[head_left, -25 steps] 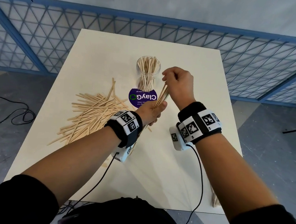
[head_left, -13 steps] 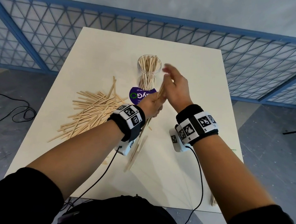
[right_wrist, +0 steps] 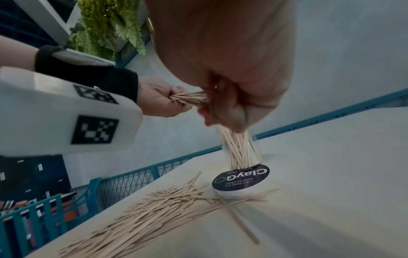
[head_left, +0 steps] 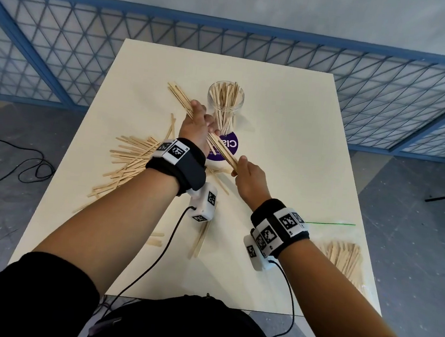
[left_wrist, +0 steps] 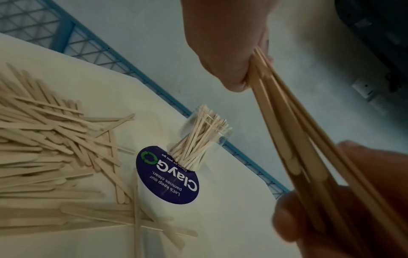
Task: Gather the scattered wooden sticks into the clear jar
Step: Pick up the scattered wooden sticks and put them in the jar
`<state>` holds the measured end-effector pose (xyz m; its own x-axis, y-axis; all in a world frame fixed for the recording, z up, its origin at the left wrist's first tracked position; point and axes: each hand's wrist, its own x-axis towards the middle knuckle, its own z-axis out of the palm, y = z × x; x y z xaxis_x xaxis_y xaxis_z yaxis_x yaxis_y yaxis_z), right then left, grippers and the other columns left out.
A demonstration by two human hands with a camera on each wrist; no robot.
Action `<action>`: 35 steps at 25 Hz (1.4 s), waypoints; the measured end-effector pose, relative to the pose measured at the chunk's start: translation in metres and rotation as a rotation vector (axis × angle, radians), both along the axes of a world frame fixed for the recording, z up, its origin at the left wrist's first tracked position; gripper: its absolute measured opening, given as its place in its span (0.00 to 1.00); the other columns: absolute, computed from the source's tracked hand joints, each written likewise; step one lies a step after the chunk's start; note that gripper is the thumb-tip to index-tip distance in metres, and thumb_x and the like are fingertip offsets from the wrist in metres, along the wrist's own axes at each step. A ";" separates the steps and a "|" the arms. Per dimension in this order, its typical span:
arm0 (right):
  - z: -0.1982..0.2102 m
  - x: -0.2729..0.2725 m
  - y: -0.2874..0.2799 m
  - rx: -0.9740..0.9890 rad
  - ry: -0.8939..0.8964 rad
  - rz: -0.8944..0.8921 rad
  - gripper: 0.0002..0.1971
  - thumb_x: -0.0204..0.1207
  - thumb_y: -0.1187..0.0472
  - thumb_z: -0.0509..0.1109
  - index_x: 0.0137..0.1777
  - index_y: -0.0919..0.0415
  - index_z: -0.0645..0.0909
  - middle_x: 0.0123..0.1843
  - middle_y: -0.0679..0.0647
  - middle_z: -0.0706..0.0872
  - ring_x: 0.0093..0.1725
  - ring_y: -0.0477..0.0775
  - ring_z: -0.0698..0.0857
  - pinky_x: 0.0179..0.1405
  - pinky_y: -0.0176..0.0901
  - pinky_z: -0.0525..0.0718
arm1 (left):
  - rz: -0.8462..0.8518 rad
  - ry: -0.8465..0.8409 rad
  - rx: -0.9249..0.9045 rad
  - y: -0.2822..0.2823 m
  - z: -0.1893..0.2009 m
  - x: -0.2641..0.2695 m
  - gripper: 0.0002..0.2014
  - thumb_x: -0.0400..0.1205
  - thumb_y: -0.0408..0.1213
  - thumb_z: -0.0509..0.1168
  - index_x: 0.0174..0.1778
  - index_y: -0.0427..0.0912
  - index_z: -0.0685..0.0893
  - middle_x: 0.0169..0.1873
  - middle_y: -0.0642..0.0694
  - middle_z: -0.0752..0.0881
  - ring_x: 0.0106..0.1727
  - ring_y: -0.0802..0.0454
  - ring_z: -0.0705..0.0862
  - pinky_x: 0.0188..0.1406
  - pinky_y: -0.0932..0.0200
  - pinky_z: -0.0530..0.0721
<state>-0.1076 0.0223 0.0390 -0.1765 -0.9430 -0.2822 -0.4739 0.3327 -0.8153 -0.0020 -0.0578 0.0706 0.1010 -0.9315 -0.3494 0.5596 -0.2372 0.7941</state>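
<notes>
I see both hands grip one bundle of sticks (head_left: 213,137), left hand (head_left: 195,127) mid, right hand (head_left: 248,176) near end, to line them up | jar (head_left: 224,105) stands just beside | pile (head_left: 131,158) waits on bench (head_left: 286,153)

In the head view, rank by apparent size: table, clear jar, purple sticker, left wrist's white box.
1. Table
2. Clear jar
3. Purple sticker and white box: unsure, since the sticker is partly hidden and the box sits nearer.

Wooden sticks and clear jar

Clear jar (head_left: 225,103) stands upright, part-filled; a stick bundle (head_left: 219,146) is held aslant beside it; loose sticks (head_left: 131,158) lie scattered left.
</notes>
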 end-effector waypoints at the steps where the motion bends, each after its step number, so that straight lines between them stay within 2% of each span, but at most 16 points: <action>1: 0.002 0.001 -0.001 -0.025 0.025 -0.008 0.24 0.86 0.55 0.45 0.37 0.67 0.76 0.32 0.57 0.78 0.37 0.57 0.75 0.39 0.41 0.68 | 0.001 0.030 0.014 0.001 0.000 0.000 0.19 0.85 0.53 0.48 0.34 0.44 0.69 0.11 0.56 0.66 0.12 0.61 0.66 0.17 0.66 0.74; 3: 0.005 0.004 -0.005 -0.057 0.051 -0.016 0.23 0.86 0.57 0.46 0.34 0.67 0.73 0.35 0.63 0.77 0.38 0.58 0.73 0.36 0.42 0.65 | -0.046 -0.004 0.054 0.006 0.000 -0.004 0.21 0.85 0.55 0.48 0.33 0.45 0.70 0.13 0.56 0.65 0.12 0.61 0.65 0.18 0.65 0.75; 5: 0.009 0.010 -0.009 -0.082 0.037 -0.019 0.24 0.86 0.58 0.47 0.29 0.66 0.68 0.34 0.63 0.75 0.37 0.57 0.71 0.37 0.42 0.64 | -0.127 -0.032 0.085 0.012 -0.001 -0.011 0.22 0.84 0.57 0.48 0.32 0.46 0.69 0.13 0.55 0.63 0.12 0.61 0.63 0.17 0.65 0.72; 8: 0.010 0.016 -0.013 -0.106 -0.049 -0.055 0.24 0.86 0.59 0.48 0.26 0.60 0.64 0.30 0.58 0.73 0.35 0.56 0.70 0.34 0.44 0.65 | -0.204 0.099 0.098 0.017 0.001 -0.017 0.23 0.84 0.55 0.51 0.26 0.47 0.64 0.09 0.55 0.62 0.10 0.61 0.61 0.14 0.69 0.65; 11: 0.003 0.017 -0.017 -0.076 -0.155 -0.111 0.22 0.85 0.57 0.47 0.28 0.60 0.66 0.27 0.52 0.73 0.29 0.54 0.70 0.29 0.44 0.67 | -0.249 0.084 0.098 0.018 0.004 -0.017 0.24 0.85 0.54 0.51 0.25 0.47 0.63 0.08 0.55 0.62 0.10 0.61 0.61 0.17 0.66 0.65; 14: 0.004 0.006 -0.024 -0.024 -0.140 -0.125 0.14 0.84 0.55 0.51 0.46 0.63 0.73 0.40 0.55 0.78 0.40 0.57 0.77 0.34 0.47 0.76 | -0.344 -0.076 0.132 0.021 -0.002 -0.014 0.24 0.83 0.57 0.54 0.24 0.49 0.63 0.13 0.56 0.61 0.14 0.58 0.58 0.18 0.66 0.60; 16: 0.014 -0.006 -0.031 -0.143 -0.109 -0.132 0.12 0.84 0.57 0.55 0.55 0.66 0.74 0.46 0.55 0.79 0.46 0.57 0.79 0.42 0.42 0.76 | -0.457 -0.263 0.157 0.027 -0.009 -0.010 0.23 0.82 0.56 0.58 0.24 0.49 0.64 0.15 0.54 0.63 0.16 0.57 0.59 0.19 0.67 0.60; 19: 0.040 -0.015 -0.042 -0.450 -0.033 0.004 0.15 0.83 0.63 0.56 0.65 0.70 0.73 0.52 0.56 0.80 0.46 0.54 0.80 0.40 0.30 0.76 | -0.613 -0.418 0.172 0.040 -0.014 -0.011 0.24 0.82 0.49 0.61 0.22 0.46 0.63 0.09 0.56 0.64 0.10 0.59 0.61 0.17 0.68 0.60; 21: 0.052 -0.015 -0.054 -0.541 0.001 0.038 0.17 0.82 0.66 0.56 0.69 0.70 0.69 0.53 0.55 0.80 0.44 0.52 0.80 0.42 0.34 0.78 | -0.698 -0.485 0.161 0.046 -0.015 -0.015 0.24 0.82 0.46 0.61 0.21 0.45 0.63 0.09 0.55 0.64 0.10 0.58 0.60 0.18 0.68 0.59; 23: 0.058 -0.017 -0.062 -0.545 0.006 0.009 0.18 0.82 0.68 0.55 0.71 0.68 0.67 0.53 0.52 0.79 0.42 0.53 0.81 0.40 0.35 0.78 | -0.771 -0.552 0.150 0.049 -0.015 -0.016 0.24 0.82 0.45 0.62 0.21 0.45 0.64 0.11 0.54 0.64 0.12 0.57 0.59 0.20 0.67 0.59; 26: 0.057 -0.019 -0.063 -0.520 -0.001 -0.008 0.13 0.82 0.67 0.54 0.62 0.68 0.76 0.44 0.54 0.81 0.38 0.53 0.80 0.36 0.29 0.76 | -0.811 -0.602 0.126 0.049 -0.013 -0.017 0.24 0.82 0.45 0.61 0.21 0.44 0.64 0.11 0.53 0.64 0.12 0.57 0.59 0.20 0.67 0.60; 28: 0.054 -0.017 -0.058 -0.497 0.031 0.048 0.13 0.82 0.68 0.54 0.52 0.70 0.80 0.38 0.56 0.81 0.37 0.53 0.80 0.35 0.30 0.76 | -0.800 -0.600 0.097 0.048 -0.010 -0.018 0.23 0.82 0.43 0.61 0.21 0.43 0.64 0.10 0.53 0.63 0.11 0.57 0.60 0.20 0.66 0.59; 30: 0.052 -0.014 -0.054 -0.459 0.091 0.128 0.13 0.81 0.70 0.55 0.46 0.72 0.82 0.35 0.56 0.80 0.38 0.54 0.79 0.36 0.33 0.75 | -0.785 -0.576 0.087 0.045 -0.007 -0.020 0.22 0.82 0.39 0.59 0.21 0.43 0.63 0.08 0.54 0.63 0.10 0.58 0.59 0.21 0.65 0.58; 33: 0.054 -0.019 -0.053 -0.341 0.024 0.173 0.13 0.81 0.68 0.56 0.44 0.68 0.83 0.33 0.53 0.81 0.37 0.52 0.78 0.39 0.41 0.76 | -0.770 -0.570 0.099 0.046 -0.010 -0.022 0.22 0.82 0.39 0.59 0.22 0.43 0.62 0.07 0.54 0.63 0.12 0.57 0.59 0.22 0.65 0.57; 34: 0.053 -0.021 -0.052 -0.316 -0.018 0.175 0.13 0.81 0.67 0.56 0.47 0.67 0.83 0.36 0.55 0.83 0.37 0.51 0.79 0.40 0.41 0.76 | -0.760 -0.571 0.102 0.046 -0.011 -0.023 0.22 0.82 0.40 0.60 0.22 0.44 0.62 0.07 0.54 0.63 0.14 0.56 0.59 0.21 0.66 0.57; 35: 0.050 -0.021 -0.050 -0.324 -0.046 0.167 0.13 0.82 0.66 0.56 0.54 0.66 0.83 0.44 0.56 0.85 0.41 0.50 0.80 0.45 0.42 0.77 | -0.737 -0.560 0.106 0.046 -0.013 -0.023 0.22 0.82 0.42 0.60 0.22 0.44 0.63 0.08 0.55 0.63 0.15 0.56 0.59 0.20 0.67 0.57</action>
